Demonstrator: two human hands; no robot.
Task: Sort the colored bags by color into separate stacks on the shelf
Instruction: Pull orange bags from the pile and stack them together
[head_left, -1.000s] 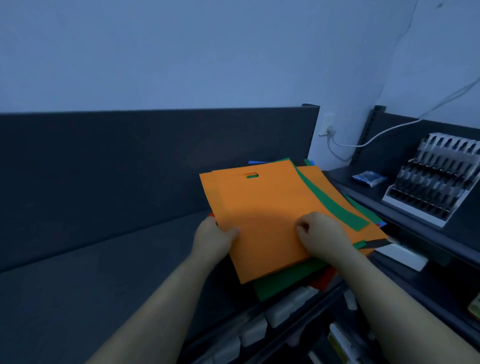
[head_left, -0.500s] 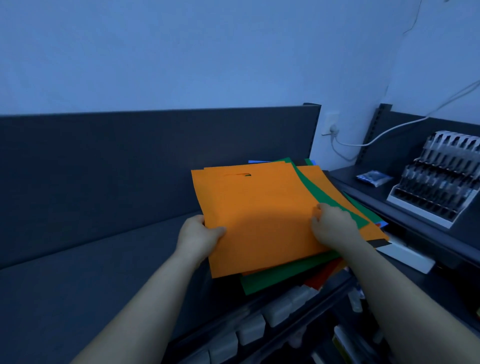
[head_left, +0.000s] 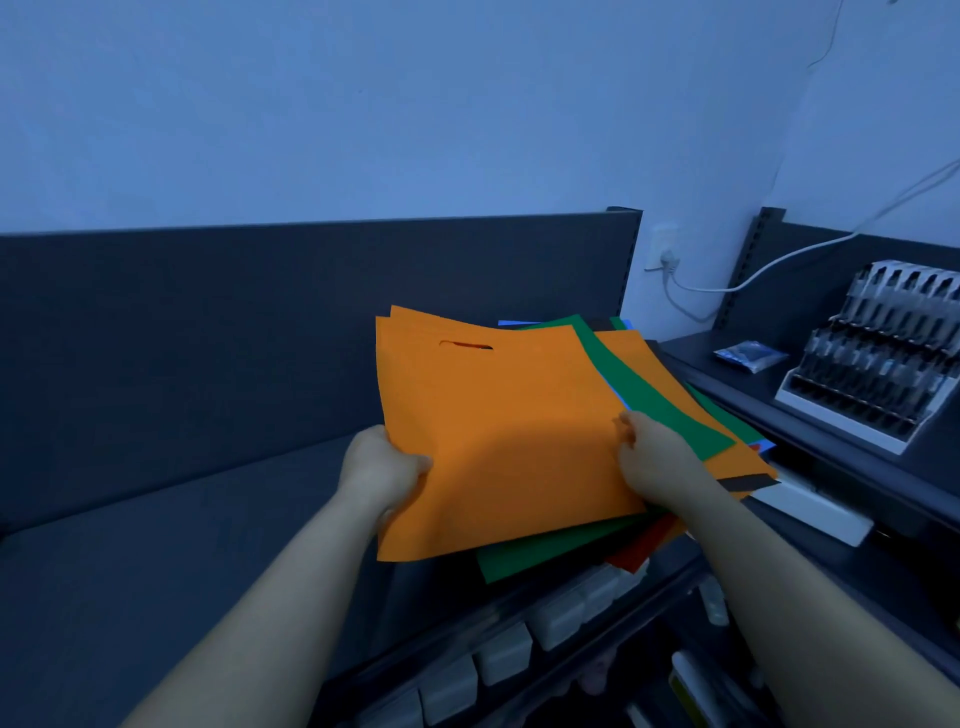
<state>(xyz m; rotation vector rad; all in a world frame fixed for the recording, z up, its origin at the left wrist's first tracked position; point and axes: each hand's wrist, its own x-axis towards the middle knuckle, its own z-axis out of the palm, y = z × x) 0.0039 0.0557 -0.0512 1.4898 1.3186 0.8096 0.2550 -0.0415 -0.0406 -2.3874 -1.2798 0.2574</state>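
Observation:
Two flat orange bags (head_left: 493, 415) with a cut-out handle lie on top of a mixed pile at the right end of the dark shelf (head_left: 156, 545). My left hand (head_left: 382, 465) grips their left edge, thumb on top. My right hand (head_left: 652, 457) pinches their right edge. They are lifted and tilted off the pile. Beneath them show a green bag (head_left: 649, 384), another orange bag (head_left: 727, 457), a second green bag (head_left: 545, 553), a red bag (head_left: 636, 553) and slivers of blue and black ones.
The shelf's dark back panel (head_left: 260, 312) runs behind the pile. To the right, another shelf carries a tiered display rack (head_left: 878, 353) and a small blue packet (head_left: 750, 356). A white cable (head_left: 779, 260) runs from a wall socket. White boxes (head_left: 504, 654) sit on the lower shelf.
Both hands have lifted the top orange bags and drawn them left off the pile. My right hand has shifted from the bag's face to its right edge.

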